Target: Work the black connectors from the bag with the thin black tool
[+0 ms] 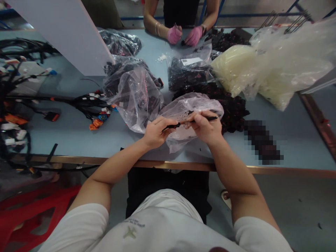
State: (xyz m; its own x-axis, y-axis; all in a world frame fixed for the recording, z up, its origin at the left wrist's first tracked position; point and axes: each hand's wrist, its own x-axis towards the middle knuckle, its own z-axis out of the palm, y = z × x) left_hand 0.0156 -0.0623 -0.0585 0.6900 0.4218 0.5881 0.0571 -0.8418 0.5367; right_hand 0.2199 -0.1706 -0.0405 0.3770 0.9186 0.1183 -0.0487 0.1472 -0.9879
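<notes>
Left hand (157, 132) and right hand (206, 127) are each pinching a thin black cable tie (210, 119), which is spanning between them above a clear plastic bag (189, 105) on the blue counter (78, 147). The tie is appearing light and flexible; pinching near both ends is suiting it.
</notes>
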